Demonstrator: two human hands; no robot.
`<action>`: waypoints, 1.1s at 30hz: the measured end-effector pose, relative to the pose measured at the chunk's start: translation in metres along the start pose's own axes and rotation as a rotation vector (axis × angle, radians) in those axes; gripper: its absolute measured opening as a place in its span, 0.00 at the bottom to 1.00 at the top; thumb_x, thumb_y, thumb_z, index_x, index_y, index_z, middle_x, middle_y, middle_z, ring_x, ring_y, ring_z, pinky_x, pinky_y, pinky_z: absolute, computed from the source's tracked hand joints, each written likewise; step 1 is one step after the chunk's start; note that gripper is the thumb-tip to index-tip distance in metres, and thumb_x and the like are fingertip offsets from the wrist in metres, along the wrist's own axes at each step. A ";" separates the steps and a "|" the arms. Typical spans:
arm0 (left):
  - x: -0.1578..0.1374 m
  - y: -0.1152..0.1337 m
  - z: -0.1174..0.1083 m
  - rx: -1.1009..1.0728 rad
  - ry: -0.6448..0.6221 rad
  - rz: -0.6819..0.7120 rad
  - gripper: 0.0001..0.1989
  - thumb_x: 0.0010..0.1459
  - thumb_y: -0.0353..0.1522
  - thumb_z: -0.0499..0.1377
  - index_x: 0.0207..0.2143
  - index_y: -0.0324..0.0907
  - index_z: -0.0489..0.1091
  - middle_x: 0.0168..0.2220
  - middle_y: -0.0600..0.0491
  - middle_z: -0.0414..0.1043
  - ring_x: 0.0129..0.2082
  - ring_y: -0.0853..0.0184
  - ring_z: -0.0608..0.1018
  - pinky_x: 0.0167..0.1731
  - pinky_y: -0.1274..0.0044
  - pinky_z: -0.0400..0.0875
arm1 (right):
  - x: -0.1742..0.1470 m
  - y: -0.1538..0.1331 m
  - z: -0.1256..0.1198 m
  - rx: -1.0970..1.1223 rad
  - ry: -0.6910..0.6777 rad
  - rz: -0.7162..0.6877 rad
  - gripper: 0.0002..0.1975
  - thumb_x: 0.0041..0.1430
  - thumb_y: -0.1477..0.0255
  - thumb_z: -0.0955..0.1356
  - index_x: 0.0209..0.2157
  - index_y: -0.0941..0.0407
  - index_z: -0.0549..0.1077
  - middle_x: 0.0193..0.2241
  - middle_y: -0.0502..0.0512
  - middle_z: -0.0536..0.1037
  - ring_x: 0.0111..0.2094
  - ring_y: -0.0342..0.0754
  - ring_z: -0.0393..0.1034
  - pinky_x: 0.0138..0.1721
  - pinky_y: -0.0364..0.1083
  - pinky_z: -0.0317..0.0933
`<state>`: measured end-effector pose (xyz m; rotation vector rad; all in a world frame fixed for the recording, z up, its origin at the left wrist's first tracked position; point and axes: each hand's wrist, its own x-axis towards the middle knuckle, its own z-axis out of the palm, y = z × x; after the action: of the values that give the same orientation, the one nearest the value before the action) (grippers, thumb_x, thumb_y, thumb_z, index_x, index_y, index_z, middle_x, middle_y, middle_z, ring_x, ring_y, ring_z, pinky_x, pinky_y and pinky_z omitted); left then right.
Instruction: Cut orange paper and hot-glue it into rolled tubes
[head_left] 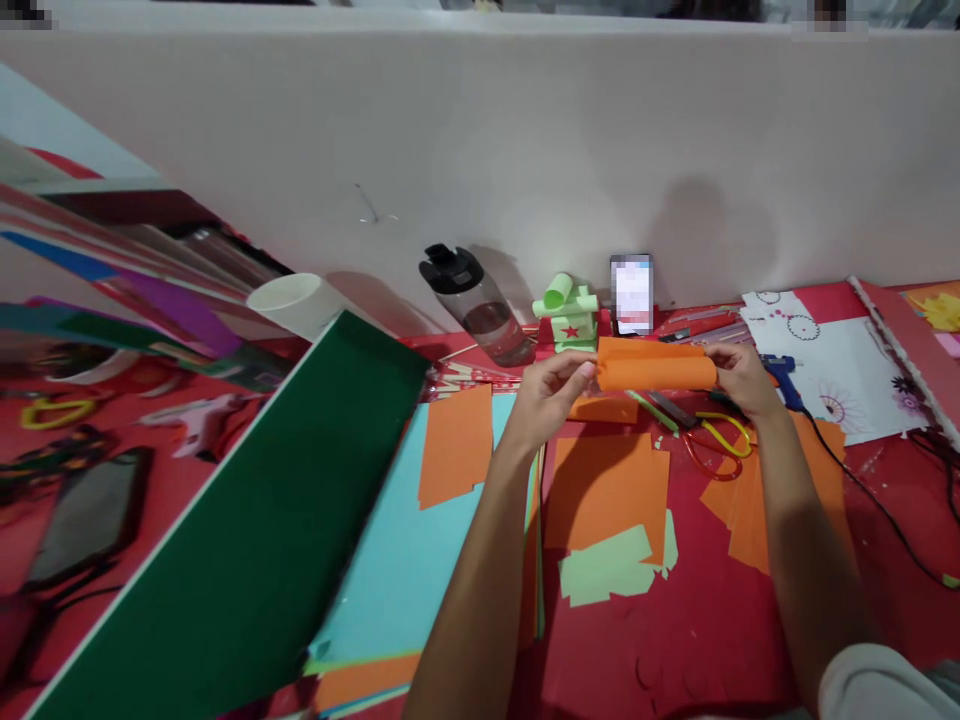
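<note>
The left hand and right hand, nearly closed, pinch one orange paper roll. Around: one pair of scissors, two glue guns, one bottle, one view-blocking green board.

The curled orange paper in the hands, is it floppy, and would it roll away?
The curled orange paper is probably light, since it looks thin. Its curl suggests it bends easily and might squash. Its rounded side may let it roll.

Soft shadows mark the pale wall, while the left edge looks blurred.
</note>
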<state>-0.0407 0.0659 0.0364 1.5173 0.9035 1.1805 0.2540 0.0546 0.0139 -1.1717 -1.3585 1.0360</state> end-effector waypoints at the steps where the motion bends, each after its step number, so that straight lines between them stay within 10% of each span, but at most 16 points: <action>1: 0.000 0.003 0.000 -0.002 -0.007 0.005 0.20 0.58 0.49 0.67 0.38 0.40 0.79 0.27 0.53 0.77 0.26 0.68 0.77 0.31 0.77 0.75 | 0.000 0.001 -0.001 0.016 0.004 0.015 0.14 0.44 0.62 0.79 0.28 0.56 0.79 0.29 0.53 0.83 0.33 0.50 0.78 0.36 0.46 0.73; 25: -0.002 0.021 0.001 0.207 -0.132 -0.183 0.13 0.55 0.36 0.63 0.42 0.41 0.70 0.31 0.53 0.77 0.31 0.65 0.80 0.31 0.76 0.70 | -0.001 0.004 -0.004 -0.045 -0.024 0.098 0.10 0.43 0.66 0.78 0.28 0.55 0.80 0.29 0.52 0.83 0.31 0.49 0.77 0.37 0.46 0.71; 33: -0.008 0.029 -0.003 0.280 -0.176 -0.016 0.09 0.63 0.33 0.59 0.44 0.46 0.64 0.34 0.56 0.75 0.32 0.69 0.78 0.34 0.77 0.69 | -0.001 0.007 -0.004 -0.023 -0.040 0.093 0.10 0.44 0.67 0.78 0.29 0.56 0.80 0.30 0.53 0.83 0.33 0.50 0.78 0.38 0.47 0.71</action>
<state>-0.0457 0.0516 0.0626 1.8037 0.9894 0.9189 0.2592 0.0543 0.0075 -1.2467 -1.3605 1.1177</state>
